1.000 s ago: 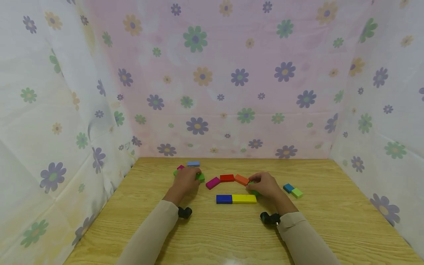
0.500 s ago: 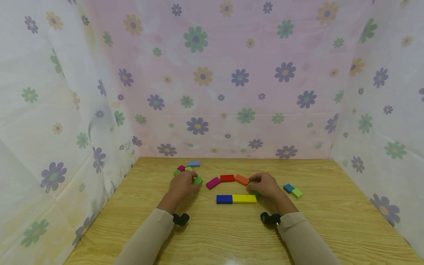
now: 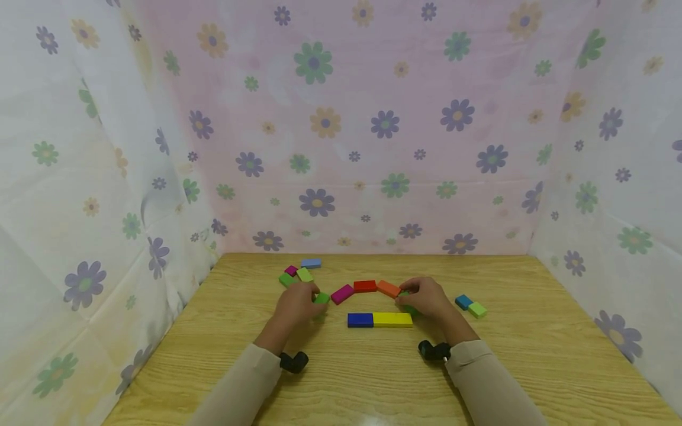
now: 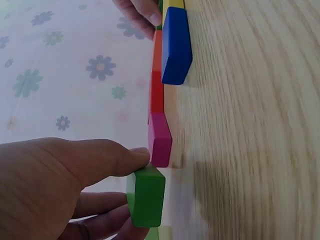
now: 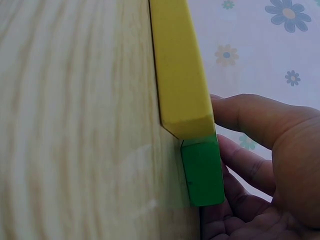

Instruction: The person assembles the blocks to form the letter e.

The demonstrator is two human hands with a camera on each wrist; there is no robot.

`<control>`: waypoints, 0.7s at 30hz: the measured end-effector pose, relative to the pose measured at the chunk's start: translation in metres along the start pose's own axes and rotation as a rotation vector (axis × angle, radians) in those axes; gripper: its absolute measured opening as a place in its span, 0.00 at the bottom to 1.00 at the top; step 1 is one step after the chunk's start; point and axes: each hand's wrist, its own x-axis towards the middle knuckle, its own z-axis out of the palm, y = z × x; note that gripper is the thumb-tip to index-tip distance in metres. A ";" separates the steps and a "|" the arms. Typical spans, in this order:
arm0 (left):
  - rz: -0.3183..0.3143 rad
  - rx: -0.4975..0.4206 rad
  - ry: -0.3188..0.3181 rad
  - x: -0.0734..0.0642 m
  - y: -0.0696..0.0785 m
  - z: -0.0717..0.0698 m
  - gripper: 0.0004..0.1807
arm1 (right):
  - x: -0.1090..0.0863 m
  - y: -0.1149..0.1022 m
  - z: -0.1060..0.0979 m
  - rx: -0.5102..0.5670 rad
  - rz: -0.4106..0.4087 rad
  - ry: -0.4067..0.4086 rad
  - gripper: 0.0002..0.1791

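Note:
My left hand [image 3: 295,305] pinches a green block [image 4: 147,200] between thumb and fingers, just left of the magenta block [image 3: 343,294]. At the other end of the arc, the right hand [image 3: 428,299] has its thumb and fingers about a darker green block [image 5: 204,172], partly hidden by the fingers in the head view. Between the hands, the magenta, red [image 3: 364,286] and orange [image 3: 389,289] blocks form a curved row. In front of that arc lie a blue block [image 3: 360,320] and a longer yellow block [image 3: 393,320], end to end.
Behind the left hand sit a light-green block [image 3: 305,275], another green block [image 3: 287,280], a small magenta block [image 3: 290,270] and a pale blue block [image 3: 311,263]. A teal block [image 3: 463,302] touches a lime block [image 3: 478,310] at right. Flowered cloth [image 3: 346,148] encloses the table.
The left hand has drawn its green block away from the pile at the back left, toward the person and beside the arc's left end. The right hand stays in place.

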 end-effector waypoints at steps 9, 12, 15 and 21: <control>-0.034 -0.005 -0.001 -0.006 0.008 0.007 0.20 | 0.000 0.000 0.000 -0.001 -0.005 -0.002 0.22; -0.043 -0.014 -0.009 -0.007 0.011 0.010 0.16 | 0.000 0.001 0.000 0.003 -0.006 -0.003 0.22; -0.050 -0.038 -0.022 -0.009 0.013 0.012 0.13 | 0.001 0.001 0.000 0.007 -0.002 -0.003 0.22; -0.044 -0.032 -0.016 -0.008 0.015 0.017 0.13 | 0.001 0.001 0.000 0.000 -0.003 -0.003 0.23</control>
